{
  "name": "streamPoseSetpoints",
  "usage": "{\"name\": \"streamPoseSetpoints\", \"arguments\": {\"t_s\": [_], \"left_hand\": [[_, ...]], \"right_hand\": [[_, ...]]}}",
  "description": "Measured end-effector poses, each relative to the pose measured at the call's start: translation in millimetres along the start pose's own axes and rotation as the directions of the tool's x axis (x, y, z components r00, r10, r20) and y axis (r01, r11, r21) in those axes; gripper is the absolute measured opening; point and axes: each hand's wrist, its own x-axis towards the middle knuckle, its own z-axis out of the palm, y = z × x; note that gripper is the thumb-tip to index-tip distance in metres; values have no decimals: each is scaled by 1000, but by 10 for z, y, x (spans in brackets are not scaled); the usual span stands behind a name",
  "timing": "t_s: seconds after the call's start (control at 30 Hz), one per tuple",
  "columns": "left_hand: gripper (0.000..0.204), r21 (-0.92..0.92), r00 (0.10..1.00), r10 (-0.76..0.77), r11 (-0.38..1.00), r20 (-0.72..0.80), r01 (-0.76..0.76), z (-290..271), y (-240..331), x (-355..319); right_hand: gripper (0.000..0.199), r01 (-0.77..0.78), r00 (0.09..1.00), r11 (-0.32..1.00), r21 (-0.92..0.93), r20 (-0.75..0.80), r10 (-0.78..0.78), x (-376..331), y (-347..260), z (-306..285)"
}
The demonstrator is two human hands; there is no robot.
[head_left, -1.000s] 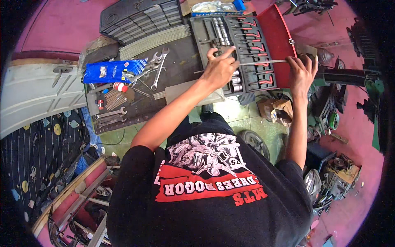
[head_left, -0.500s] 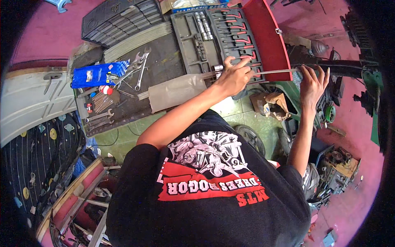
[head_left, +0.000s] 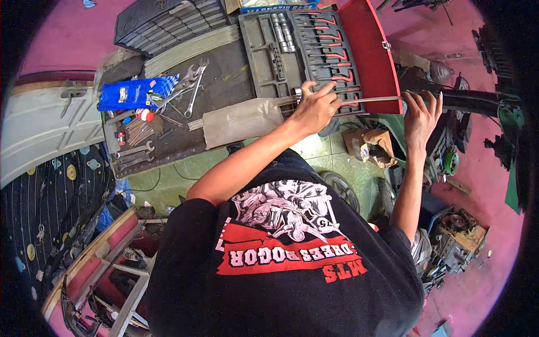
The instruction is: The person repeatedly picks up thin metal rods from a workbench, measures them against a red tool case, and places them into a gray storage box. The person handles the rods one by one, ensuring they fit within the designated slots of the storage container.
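Note:
A bundle of thin grey rods (head_left: 373, 99) stretches between my two hands, over the right part of the open tool case. My left hand (head_left: 317, 109) is closed around it near the case's front edge. At the bundle's right end, just past the red lid, my right hand (head_left: 421, 115) pinches it between thumb and fingers. Left of my left hand, a worn paper wrapper (head_left: 241, 123) lies along the bench's front edge, with rod ends showing at both its ends. Whether these and the held rods are one bundle is hidden by my left hand.
The tool case (head_left: 264, 78) holds sockets and red-handled hex keys; its red lid (head_left: 370, 56) stands open. On the bench (head_left: 224, 78) lie wrenches (head_left: 195, 92), a blue packet (head_left: 132, 96) and more rods (head_left: 193, 50). A cardboard box (head_left: 368, 146) sits on the floor.
My view has shifted slightly. Both hands keep their hold on the rods, and the right hand's fingers have drawn a little closer together.

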Motion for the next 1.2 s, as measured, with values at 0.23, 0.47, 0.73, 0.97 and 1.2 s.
{"name": "streamPoseSetpoints", "arguments": {"t_s": [0.23,0.47,0.73,0.97,1.2], "left_hand": [[23,-9,999,-46,999,-19,46,-67,-53,-81],[26,3,995,-96,995,-12,96,-159,-121,-198],[34,23,992,-127,992,-10,127,-292,-221,-272],[37,39,992,-128,991,4,127,-396,-293,-288],[37,48,992,-125,991,23,124,-392,-291,-310]], "right_hand": [[29,23,1000,999,29,0,-23,81,-124,2],[32,84,996,995,57,19,-86,118,-229,86],[28,134,990,988,82,36,-138,218,-361,125],[29,166,985,971,170,16,-171,240,-555,192],[23,154,987,960,232,5,-159,251,-824,267]]}}
